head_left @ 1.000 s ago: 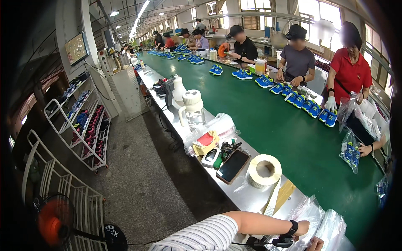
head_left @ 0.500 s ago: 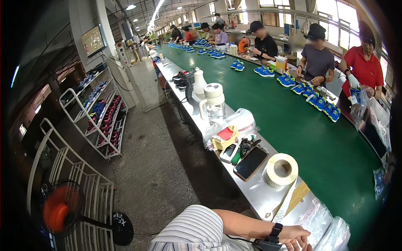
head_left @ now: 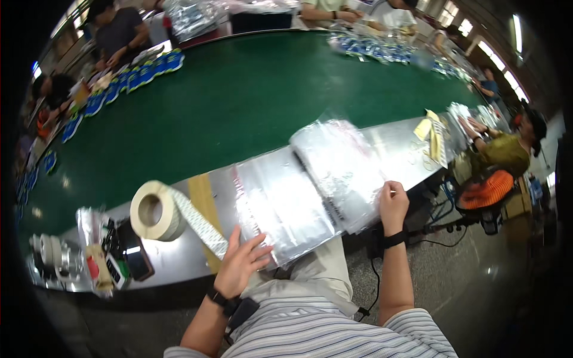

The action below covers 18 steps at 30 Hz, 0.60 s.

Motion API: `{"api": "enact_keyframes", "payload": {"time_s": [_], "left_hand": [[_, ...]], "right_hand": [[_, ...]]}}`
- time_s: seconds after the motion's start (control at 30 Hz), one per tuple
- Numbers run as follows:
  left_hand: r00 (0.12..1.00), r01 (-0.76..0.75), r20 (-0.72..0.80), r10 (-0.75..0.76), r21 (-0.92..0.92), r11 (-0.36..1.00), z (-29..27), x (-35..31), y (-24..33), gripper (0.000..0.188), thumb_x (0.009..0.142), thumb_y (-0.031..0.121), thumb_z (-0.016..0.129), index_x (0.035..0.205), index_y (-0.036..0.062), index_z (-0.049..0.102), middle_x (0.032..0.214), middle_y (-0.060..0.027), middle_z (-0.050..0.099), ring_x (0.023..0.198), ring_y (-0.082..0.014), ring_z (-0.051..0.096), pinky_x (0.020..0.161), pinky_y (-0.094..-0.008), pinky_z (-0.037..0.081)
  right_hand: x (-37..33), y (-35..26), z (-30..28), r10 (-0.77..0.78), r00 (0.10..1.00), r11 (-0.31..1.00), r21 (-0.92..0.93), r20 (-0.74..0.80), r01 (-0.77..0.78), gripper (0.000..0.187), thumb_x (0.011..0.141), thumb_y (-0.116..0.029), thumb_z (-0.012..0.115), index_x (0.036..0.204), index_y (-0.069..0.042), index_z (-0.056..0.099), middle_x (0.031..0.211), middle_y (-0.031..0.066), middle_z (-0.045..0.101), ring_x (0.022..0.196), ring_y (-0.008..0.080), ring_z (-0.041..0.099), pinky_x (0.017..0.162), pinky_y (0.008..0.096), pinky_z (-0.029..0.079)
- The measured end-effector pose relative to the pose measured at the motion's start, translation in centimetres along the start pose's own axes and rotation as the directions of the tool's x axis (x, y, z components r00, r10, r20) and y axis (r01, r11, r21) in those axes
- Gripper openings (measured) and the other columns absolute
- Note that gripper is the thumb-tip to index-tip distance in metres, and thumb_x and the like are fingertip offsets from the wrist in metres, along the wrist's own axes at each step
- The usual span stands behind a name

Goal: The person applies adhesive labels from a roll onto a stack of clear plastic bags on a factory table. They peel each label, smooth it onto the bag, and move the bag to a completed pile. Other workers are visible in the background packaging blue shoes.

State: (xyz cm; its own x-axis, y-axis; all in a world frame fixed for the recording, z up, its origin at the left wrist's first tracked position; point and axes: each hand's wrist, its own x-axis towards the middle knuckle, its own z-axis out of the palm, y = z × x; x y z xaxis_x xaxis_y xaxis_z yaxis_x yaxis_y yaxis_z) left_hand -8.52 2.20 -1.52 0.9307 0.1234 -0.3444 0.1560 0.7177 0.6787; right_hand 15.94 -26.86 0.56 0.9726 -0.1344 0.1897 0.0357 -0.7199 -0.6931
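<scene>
My left hand (head_left: 242, 262) is open, fingers spread, over the near left corner of a flat stack of clear plastic bags (head_left: 283, 206) on the metal ledge. Beside it, to the right, a second pile of clear bags (head_left: 340, 158) lies partly over the first, blurred by motion. At that pile's right edge my right hand (head_left: 394, 206) is closed in a pinch on a thin clear bag. A roll of labels (head_left: 154, 212) stands left of the bags, and its loose strip (head_left: 200, 224) runs down beside my left hand.
Beyond the ledge is a green conveyor (head_left: 227, 101). Blue shoes (head_left: 128, 80) line its far left, and bagged shoes (head_left: 382, 51) its far right. A phone (head_left: 136, 253) lies left of the roll. A fan (head_left: 486, 191) and a co-worker (head_left: 510, 146) are at right.
The view has swung right along the ledge, bringing the bag piles toward the middle. My right hand has come into view, pinching a bag edge. My left hand is now at the left stack.
</scene>
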Motion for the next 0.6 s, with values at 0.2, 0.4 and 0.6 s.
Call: {"api": "enact_keyframes", "payload": {"time_s": [0.2, 0.4, 0.6], "left_hand": [[0.825, 0.519, -0.455, -0.335, 0.376, 0.768, -3.3, -7.3, 0.4, 0.040, 0.098, 0.029, 0.045, 0.123, -0.0013, 0.052, 0.116, -0.0132, 0.061, 0.102, -0.0214, 0.060, 0.081, -0.0308, 0.048], [0.956, 0.184, -0.278, -0.090, 0.333, 0.925, -3.8, -4.5, -4.3, 0.031, 0.096, 0.020, 0.054, 0.116, -0.0029, 0.058, 0.111, -0.0074, 0.062, 0.095, -0.0115, 0.058, 0.083, -0.0265, 0.047], [0.946, 0.032, -0.325, 0.013, 0.132, 0.991, -0.7, -5.9, -2.2, 0.028, 0.096, 0.026, 0.055, 0.106, 0.0008, 0.061, 0.082, -0.0012, 0.063, 0.070, -0.0078, 0.060, 0.062, -0.0211, 0.049]], "right_hand": [[-4.7, -2.8, -1.1, -0.583, 0.781, 0.811, -0.203, -0.222, 0.548, 0.036, 0.080, -0.005, 0.063, 0.113, 0.002, 0.052, 0.119, 0.0180, 0.050, 0.108, 0.0342, 0.048, 0.089, 0.0409, 0.043], [-13.6, -10.1, 4.7, -0.691, 0.568, 0.704, 0.591, 0.446, 0.392, 0.010, 0.084, -0.001, 0.061, 0.093, -0.001, 0.063, 0.094, 0.0116, 0.062, 0.085, 0.0233, 0.061, 0.073, 0.0313, 0.049], [-16.8, -11.4, 6.2, -0.447, 0.158, 0.837, 0.474, 0.880, -0.272, 0.017, 0.090, -0.013, 0.060, 0.099, 0.001, 0.061, 0.086, 0.0064, 0.064, 0.075, 0.0114, 0.059, 0.067, 0.0254, 0.047]]}}
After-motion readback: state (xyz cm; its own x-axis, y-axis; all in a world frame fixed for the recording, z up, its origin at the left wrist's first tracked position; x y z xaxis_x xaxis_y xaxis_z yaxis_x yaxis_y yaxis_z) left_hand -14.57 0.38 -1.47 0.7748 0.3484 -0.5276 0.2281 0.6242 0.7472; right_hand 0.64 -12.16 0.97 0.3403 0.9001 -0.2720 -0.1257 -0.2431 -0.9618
